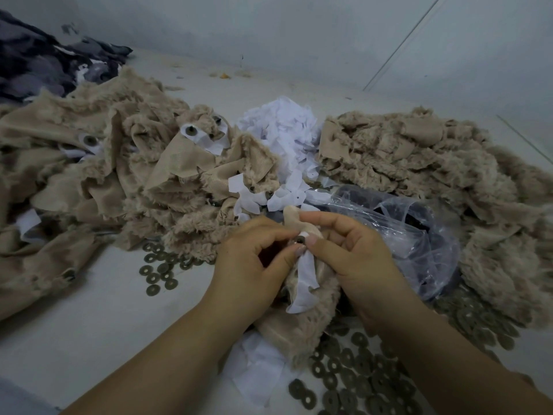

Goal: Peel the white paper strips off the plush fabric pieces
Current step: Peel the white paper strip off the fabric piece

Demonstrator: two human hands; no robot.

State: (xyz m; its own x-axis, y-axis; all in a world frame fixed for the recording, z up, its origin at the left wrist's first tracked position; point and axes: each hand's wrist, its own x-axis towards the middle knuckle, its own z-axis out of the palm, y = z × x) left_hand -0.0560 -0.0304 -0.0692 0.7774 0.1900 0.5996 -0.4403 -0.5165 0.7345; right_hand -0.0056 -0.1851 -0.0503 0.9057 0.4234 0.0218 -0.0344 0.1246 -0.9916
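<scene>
Both forearms reach in from below, bare. Left hand [250, 256] and right hand [348, 253] meet at centre, fingers curled, fingertips pinching together.

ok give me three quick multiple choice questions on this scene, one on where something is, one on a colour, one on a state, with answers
1. Where is the heap of loose white paper scraps?
A. between the two tan plush piles
B. inside the plastic bag
C. on the dark fabric at far left

2. What colour is the plush fabric piece being worked on?
A. dark grey
B. tan
C. white

3. What is the state of the white paper strip on that piece?
A. fully removed
B. partly lifted, hanging loose
C. flat and untouched

Answers:
1. A, the heap lies at table centre with the left plush pile and the right plush pile on either side.
2. B, its fur is tan like the piles.
3. B, the strip dangles below where the left hand and right hand pinch at its top.
</scene>
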